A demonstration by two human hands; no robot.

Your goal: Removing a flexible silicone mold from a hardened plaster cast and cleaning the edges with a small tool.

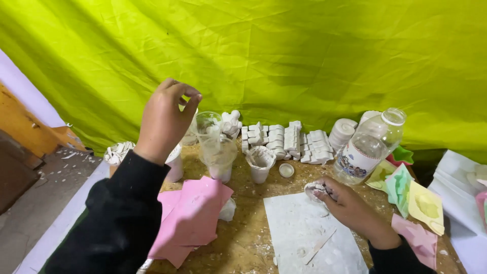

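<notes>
1. Our right hand (pixel 350 208) rests low on the tabletop (pixel 248 238), fingers closed around a small white cast (pixel 315 190) at the top edge of the grey sheet (pixel 309 233).
2. Our left hand (pixel 165 119) is raised above the cups, fingertips pinched together; we cannot tell whether anything sits between them.
3. The clear cup (pixel 218 152) stands just right of and below the left hand, well left of the cast.
4. The cast lies toward the cup side of the right fingers, so the right hand is far nearer it.
5. A wooden stick (pixel 319 246) lies slantwise on the sheet, near the right wrist.
6. A bottle (pixel 370 147) stands behind the right hand.
</notes>
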